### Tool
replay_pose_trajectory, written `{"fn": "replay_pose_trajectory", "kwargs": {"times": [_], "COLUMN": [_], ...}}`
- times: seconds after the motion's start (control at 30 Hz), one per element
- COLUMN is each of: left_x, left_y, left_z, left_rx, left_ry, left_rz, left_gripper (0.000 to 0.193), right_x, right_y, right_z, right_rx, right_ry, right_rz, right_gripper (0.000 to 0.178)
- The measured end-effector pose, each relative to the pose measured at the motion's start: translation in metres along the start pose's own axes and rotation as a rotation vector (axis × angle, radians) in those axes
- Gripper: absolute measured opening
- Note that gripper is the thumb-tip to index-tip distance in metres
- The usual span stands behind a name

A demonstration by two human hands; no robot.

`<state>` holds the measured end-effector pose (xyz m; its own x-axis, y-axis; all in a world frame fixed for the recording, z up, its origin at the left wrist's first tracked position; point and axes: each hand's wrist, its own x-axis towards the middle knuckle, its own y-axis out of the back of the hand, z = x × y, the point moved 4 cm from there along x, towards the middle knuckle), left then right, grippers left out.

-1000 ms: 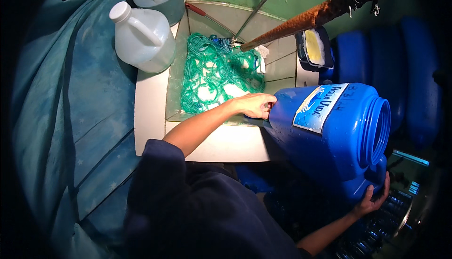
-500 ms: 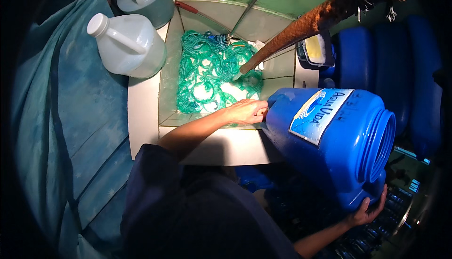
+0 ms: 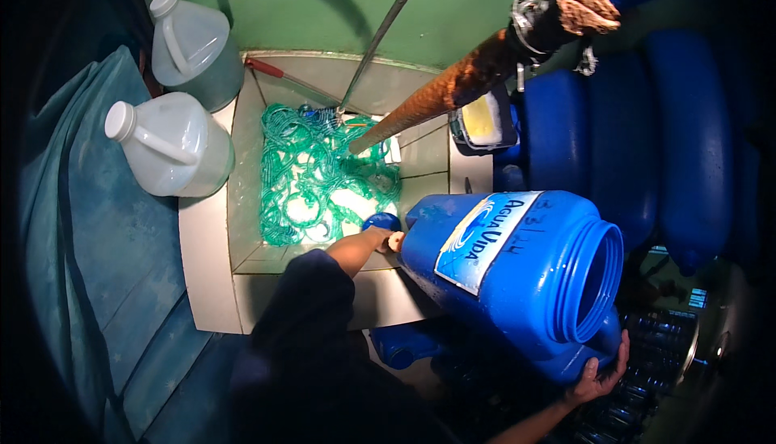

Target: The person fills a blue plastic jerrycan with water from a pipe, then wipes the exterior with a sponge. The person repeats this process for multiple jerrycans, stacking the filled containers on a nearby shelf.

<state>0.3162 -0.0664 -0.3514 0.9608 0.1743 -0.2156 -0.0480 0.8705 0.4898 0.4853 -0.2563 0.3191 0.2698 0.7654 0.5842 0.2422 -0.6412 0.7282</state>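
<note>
A large blue plastic jug (image 3: 517, 258) lies tilted on its side at the right of the basin, its wide threaded mouth uncapped and facing right. My right hand (image 3: 600, 373) supports it from below near the mouth, fingers curved along the handle side. My left hand (image 3: 373, 242) is closed at the basin's near side, beside the jug's base. A round blue lid-like piece (image 3: 381, 222) shows at its fingers, which are mostly hidden. Tangled green netting (image 3: 303, 177) lies in the tiled basin (image 3: 246, 206).
A rusty pipe (image 3: 461, 80) slants over the basin from the upper right. Two translucent jugs (image 3: 174, 149) stand at the left rim, by a blue-green cloth (image 3: 97, 226). A dark container with a yellow sponge (image 3: 482, 121) sits at the right rim. Several blue jugs (image 3: 558, 137) stand behind it.
The view has shifted, so the basin sits lower and further left. My left hand has turned and drawn back slightly, and the round blue piece now shows. My right hand still supports the jug.
</note>
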Motion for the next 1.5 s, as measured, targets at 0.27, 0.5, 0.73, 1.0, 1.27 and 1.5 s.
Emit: {"fn": "replay_pose_trajectory", "kwargs": {"times": [0.27, 0.5, 0.73, 1.0, 1.27, 1.5], "left_x": [-0.12, -0.167, -0.169, -0.156, -0.152, -0.156], "left_y": [0.08, 0.153, 0.234, 0.25, 0.272, 0.268], "left_z": [-0.002, -0.014, 0.03, 0.015, 0.031, 0.033], "left_rx": [-0.21, -0.265, 0.419, 0.374, 0.404, 0.438], "left_ry": [0.785, 0.715, 0.378, 0.082, 0.247, 0.325], "left_rz": [0.107, 0.292, 0.718, 0.924, 0.942, 0.925], "left_gripper": [0.034, 0.054, 0.046, 0.045, 0.048, 0.052], "right_x": [-0.001, 0.004, 0.009, 0.009, 0.004, 0.004], "right_y": [-0.002, -0.005, -0.001, 0.008, 0.003, 0.008], "right_z": [-0.003, -0.006, -0.017, -0.018, -0.014, -0.015], "right_rx": [-0.015, 0.016, 0.01, 0.095, 0.094, 0.11], "right_ry": [-0.002, 0.053, 0.027, 0.098, 0.081, 0.113], "right_rz": [-0.003, -0.002, 0.048, 0.159, 0.146, 0.176], "right_gripper": [0.058, 0.057, 0.053, 0.048, 0.049, 0.047]}}
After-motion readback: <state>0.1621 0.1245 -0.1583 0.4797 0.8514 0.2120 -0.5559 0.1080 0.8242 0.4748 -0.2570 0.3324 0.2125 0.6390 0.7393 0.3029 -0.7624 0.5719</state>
